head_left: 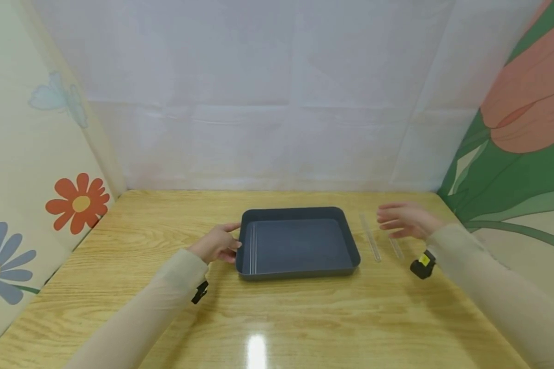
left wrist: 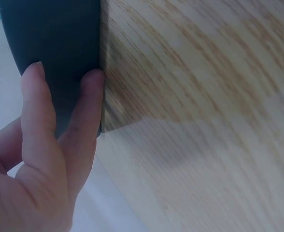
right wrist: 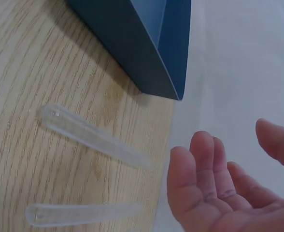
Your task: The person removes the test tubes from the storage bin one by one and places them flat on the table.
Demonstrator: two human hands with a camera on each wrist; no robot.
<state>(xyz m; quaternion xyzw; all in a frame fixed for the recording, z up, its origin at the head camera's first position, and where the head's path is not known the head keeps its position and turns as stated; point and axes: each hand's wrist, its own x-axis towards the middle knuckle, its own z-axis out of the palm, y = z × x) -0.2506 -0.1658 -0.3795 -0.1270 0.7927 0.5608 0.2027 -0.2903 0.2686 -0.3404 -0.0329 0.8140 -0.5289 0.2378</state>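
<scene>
A dark blue-grey rectangular tray (head_left: 300, 246) with raised walls sits on the wooden table. At its left end is my left hand (head_left: 219, 243), fingertips touching the outside of the wall; the left wrist view shows these fingers (left wrist: 38, 96) lying fairly straight against the dark side. To the tray's right lie two clear, round-ended tubes like test tubes, one (right wrist: 93, 137) nearer the tray and the other (right wrist: 79, 214) farther right. My right hand (head_left: 408, 220) hovers over the farther tube, covering its far part in the head view. Its fingers are loosely bent, with nothing between them and the thumb.
The wood-grain table (head_left: 295, 318) runs back to a white cloth backdrop (head_left: 277, 102). Flower-printed panels (head_left: 80, 205) stand along the left and right sides. White parallel lines mark the tray's floor near its left end.
</scene>
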